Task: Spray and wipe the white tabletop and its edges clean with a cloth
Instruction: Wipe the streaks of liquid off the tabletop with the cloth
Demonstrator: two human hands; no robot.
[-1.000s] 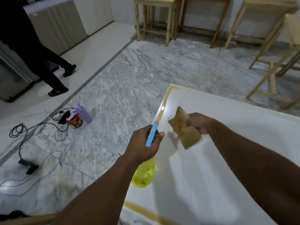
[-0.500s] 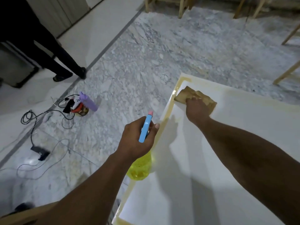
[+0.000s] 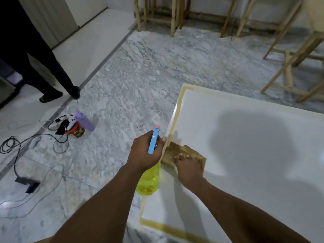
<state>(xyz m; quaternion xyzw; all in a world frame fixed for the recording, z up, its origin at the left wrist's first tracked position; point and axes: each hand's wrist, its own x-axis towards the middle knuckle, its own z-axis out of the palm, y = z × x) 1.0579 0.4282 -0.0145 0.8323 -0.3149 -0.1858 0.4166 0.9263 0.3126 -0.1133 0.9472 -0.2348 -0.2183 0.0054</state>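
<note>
Right hand (image 3: 188, 169) was down flat on the brown cloth (image 3: 172, 152), fingers straight and pressing it against the table (image 3: 245, 155) at its left edge, seemingly to scrub that yellowish border. Left hand (image 3: 145, 151) had its fingers clamped round the spray bottle (image 3: 149, 181), held just off the edge, probably clear of the wiping but ready to squirt.
</note>
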